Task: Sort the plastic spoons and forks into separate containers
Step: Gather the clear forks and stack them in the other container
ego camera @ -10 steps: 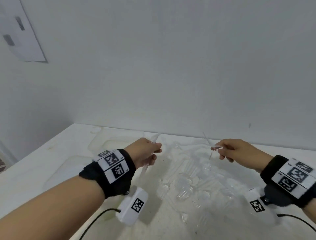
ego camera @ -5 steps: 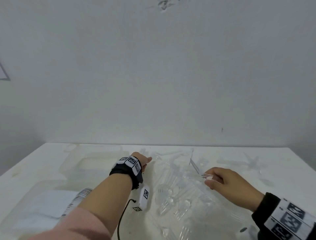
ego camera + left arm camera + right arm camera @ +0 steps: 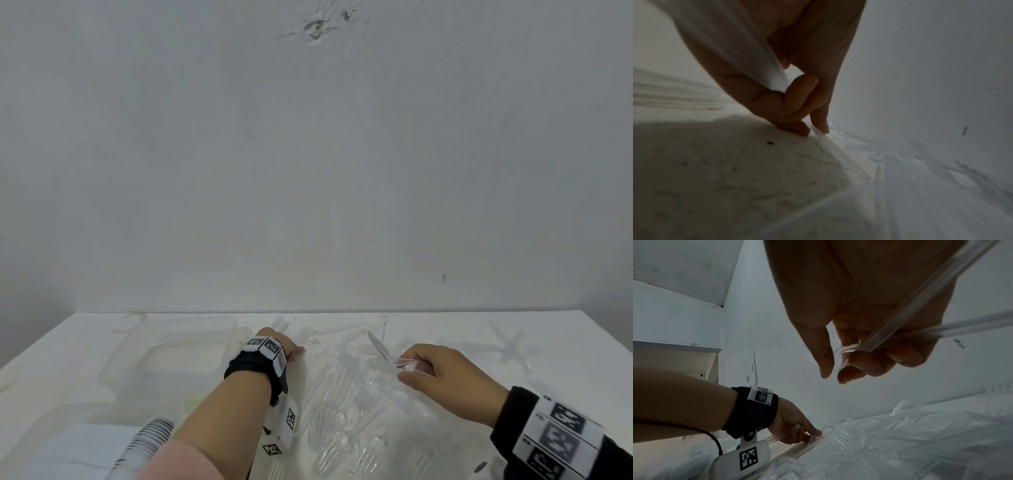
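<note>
A heap of clear plastic spoons and forks (image 3: 346, 397) lies on the white table (image 3: 565, 342). My left hand (image 3: 291, 347) is down at the heap's far left edge. It keeps a clear utensil (image 3: 748, 53) in its palm, and its fingertips (image 3: 818, 128) touch another clear piece on the table; whether these are spoons or forks is unclear. The same hand (image 3: 807, 433) shows low in the right wrist view. My right hand (image 3: 407, 368) hovers over the heap and grips two clear forks (image 3: 906, 308) by their handles, the tines (image 3: 376, 342) pointing up and away.
A translucent container (image 3: 191, 346) stands left of the heap and a second one (image 3: 61, 421) sits nearer at lower left, beside a ribbed striped object (image 3: 150, 435). A few loose clear utensils (image 3: 507, 346) lie at the far right. The wall rises directly behind the table.
My left hand has gone from chest height, holding a utensil, forward and down to the table at the heap's far edge. My right hand has sunk slightly and still holds forks.
</note>
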Available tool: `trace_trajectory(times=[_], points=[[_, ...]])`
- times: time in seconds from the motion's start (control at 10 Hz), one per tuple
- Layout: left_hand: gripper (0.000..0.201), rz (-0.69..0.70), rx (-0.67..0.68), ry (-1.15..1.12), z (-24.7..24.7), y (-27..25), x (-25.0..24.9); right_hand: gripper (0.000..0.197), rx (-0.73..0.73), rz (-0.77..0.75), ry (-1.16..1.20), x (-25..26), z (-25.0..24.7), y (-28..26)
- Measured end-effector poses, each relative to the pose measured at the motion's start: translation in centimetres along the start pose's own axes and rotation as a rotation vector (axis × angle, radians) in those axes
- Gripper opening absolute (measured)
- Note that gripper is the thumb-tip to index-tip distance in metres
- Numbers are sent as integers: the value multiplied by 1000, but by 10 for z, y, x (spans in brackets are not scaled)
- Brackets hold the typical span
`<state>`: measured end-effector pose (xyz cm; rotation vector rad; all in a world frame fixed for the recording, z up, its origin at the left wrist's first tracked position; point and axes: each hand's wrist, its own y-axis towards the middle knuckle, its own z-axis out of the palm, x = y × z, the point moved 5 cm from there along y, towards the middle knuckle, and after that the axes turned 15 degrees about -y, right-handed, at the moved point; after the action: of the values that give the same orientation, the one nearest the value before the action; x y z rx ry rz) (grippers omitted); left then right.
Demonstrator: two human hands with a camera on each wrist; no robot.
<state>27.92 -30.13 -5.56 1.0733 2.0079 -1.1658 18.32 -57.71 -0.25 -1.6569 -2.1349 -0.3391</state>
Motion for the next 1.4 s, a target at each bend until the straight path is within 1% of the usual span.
trace_trajectory(times=[0.1, 0.2, 0.3, 0.4, 0.5, 0.6, 0.7, 0.8, 0.9, 1.0, 1.1, 1.2, 1.4], points=[[37, -33, 23, -53, -3, -3, 4, 4, 14, -1, -6, -1, 2, 4], [39, -111, 67, -217, -2, 5, 11, 3, 28, -4, -27, 1, 1, 11], [26, -154, 94, -457, -2, 1, 11, 9, 28, -12, -83, 7, -6, 28], [24, -162, 116, -571, -5, -5, 11, 6, 26, -10, -182, 15, -12, 58], [22, -163, 105, -686, -11, -4, 16, 23, 68, -5, -321, 23, -10, 95], [11, -151, 91, -782, -16, -6, 19, 22, 102, 12, -356, 32, 0, 127], [12, -144, 80, -860, -19, -8, 21, 14, 128, 7, -367, 42, 11, 150], [17, -144, 77, -861, -21, -8, 23, 20, 169, -18, -361, 54, 25, 167], [19, -172, 90, -906, -21, -8, 24, 22, 172, -25, -360, 66, 37, 182], [19, -160, 100, -960, -21, -10, 24, 19, 202, -55, -397, 76, 45, 194], [21, -142, 104, -1019, -21, -10, 24, 38, 293, -101, -441, 79, 56, 200], [21, -142, 103, -1031, -20, -11, 21, 44, 319, -116, -491, 82, 62, 202], [23, -174, 107, -1027, -16, -15, 23, 23, 333, -139, -495, 81, 69, 205]])
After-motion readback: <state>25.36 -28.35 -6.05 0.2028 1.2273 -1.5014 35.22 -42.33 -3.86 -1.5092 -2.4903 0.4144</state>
